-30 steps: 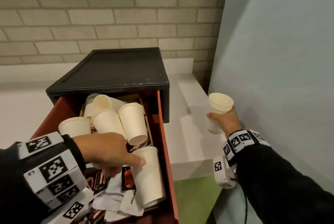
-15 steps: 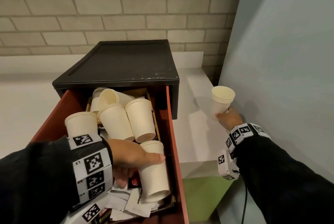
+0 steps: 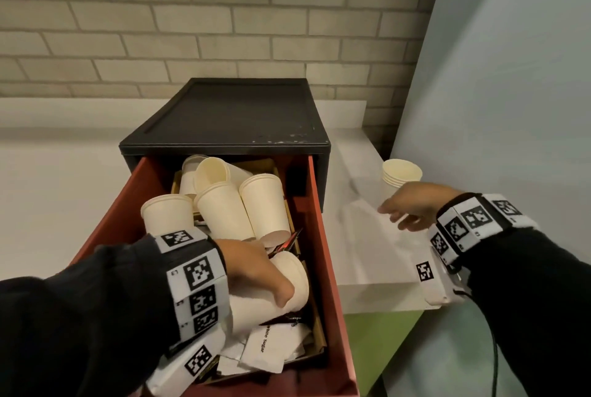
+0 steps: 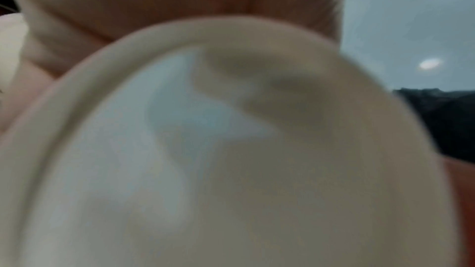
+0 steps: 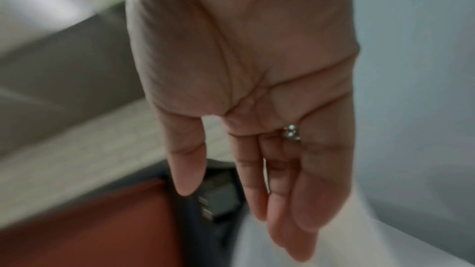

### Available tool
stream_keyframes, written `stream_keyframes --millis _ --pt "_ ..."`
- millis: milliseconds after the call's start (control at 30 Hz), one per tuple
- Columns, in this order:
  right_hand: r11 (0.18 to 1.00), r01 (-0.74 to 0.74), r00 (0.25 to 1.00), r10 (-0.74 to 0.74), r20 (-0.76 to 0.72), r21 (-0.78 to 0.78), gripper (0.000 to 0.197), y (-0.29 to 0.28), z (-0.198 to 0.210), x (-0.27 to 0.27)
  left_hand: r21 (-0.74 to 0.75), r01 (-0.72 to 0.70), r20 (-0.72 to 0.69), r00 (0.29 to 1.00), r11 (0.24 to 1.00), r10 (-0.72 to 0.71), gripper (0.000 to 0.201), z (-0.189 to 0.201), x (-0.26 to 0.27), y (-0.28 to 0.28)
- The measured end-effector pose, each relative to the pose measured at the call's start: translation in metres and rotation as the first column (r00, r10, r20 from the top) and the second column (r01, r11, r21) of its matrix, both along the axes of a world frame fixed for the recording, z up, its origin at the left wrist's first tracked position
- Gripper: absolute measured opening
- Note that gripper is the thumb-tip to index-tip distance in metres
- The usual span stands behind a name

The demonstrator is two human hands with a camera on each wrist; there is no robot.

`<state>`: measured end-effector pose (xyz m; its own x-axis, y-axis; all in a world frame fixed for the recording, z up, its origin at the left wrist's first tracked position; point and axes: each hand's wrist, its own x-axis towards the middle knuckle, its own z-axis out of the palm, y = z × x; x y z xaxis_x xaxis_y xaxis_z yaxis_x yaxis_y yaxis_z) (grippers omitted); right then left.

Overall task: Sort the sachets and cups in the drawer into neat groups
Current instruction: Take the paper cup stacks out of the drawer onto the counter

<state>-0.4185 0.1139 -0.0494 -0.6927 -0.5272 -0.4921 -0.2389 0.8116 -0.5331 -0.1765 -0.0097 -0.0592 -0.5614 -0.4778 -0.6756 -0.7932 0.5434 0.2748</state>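
Observation:
The red drawer [image 3: 315, 236] stands pulled out, with several cream paper cups [image 3: 224, 214] tumbled at its back and white sugar sachets [image 3: 265, 345] and dark red sachets [image 3: 284, 244] at its front. My left hand [image 3: 256, 268] grips one cup [image 3: 295, 275] lying on its side above the sachets. That cup [image 4: 231, 149] fills the blurred left wrist view. A short stack of cups [image 3: 401, 174] stands upright on the white counter [image 3: 361, 252]. Just in front of it my right hand [image 3: 406, 211] is open and holds nothing. In the right wrist view the right hand [image 5: 246, 200] shows straight fingers.
The black cabinet [image 3: 230, 115] houses the drawer. A grey-blue panel [image 3: 511, 108] rises close on the right behind the cup stack. A brick wall [image 3: 224, 28] closes off the back. A green surface [image 3: 377, 342] lies below the counter's front edge.
My right hand has let go of the cup stack, which now stands on the counter, and has drawn back with fingers spread. My left hand has curled round the lying cup.

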Motion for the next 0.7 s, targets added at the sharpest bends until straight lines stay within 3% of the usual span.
stream_keyframes --millis 100,200,267,367,433,500,567,600,667,700 --pt "0.987 -0.089 0.996 0.087 -0.025 -0.135 0.017 -0.005 0.032 0.032 0.017 0.079 -0.013 0.997 0.997 -0.079 0.09 0.023 0.006 -0.009" --pt "0.952 -0.192 0.981 0.18 -0.07 -0.239 0.03 -0.008 0.06 0.062 0.093 0.041 -0.239 0.971 0.995 -0.018 0.094 0.052 0.013 -0.017" --pt "0.93 -0.218 0.976 0.212 -0.052 -0.297 0.043 -0.011 0.073 0.079 0.193 -0.057 -0.469 0.872 0.98 0.143 0.083 0.066 0.015 -0.023" --pt "0.904 -0.266 0.959 0.285 0.005 -0.335 0.057 -0.022 0.082 0.102 0.252 -0.117 -0.705 0.658 0.961 0.264 0.08 0.074 0.009 -0.026" --pt "0.868 -0.279 0.943 0.328 0.053 -0.411 0.054 -0.031 0.081 0.115 0.289 -0.057 -0.781 0.563 0.956 0.269 0.059 0.072 0.007 -0.019" --pt "0.803 -0.217 0.943 0.32 0.094 -0.555 0.037 -0.039 0.079 0.124 0.345 0.008 -0.802 0.521 0.939 0.291 0.029 0.068 0.003 -0.013" --pt "0.734 -0.124 0.962 0.255 0.101 -0.668 0.021 -0.044 0.078 0.126 0.382 -0.025 -0.772 0.541 0.924 0.333 0.028 0.061 0.0 -0.014" --pt "0.711 -0.092 0.974 0.211 0.087 -0.697 0.024 -0.046 0.078 0.125 0.381 -0.076 -0.748 0.561 0.921 0.356 0.03 0.056 -0.004 -0.018" --pt "0.678 -0.044 0.987 0.144 0.074 -0.733 0.034 -0.047 0.077 0.118 0.242 -0.228 -0.672 0.661 0.943 0.332 0.036 0.045 -0.011 -0.027" --pt "0.661 -0.032 0.989 0.13 0.072 -0.75 0.032 -0.047 0.077 0.114 0.086 -0.271 -0.639 0.723 0.959 0.262 0.039 0.038 -0.015 -0.034"
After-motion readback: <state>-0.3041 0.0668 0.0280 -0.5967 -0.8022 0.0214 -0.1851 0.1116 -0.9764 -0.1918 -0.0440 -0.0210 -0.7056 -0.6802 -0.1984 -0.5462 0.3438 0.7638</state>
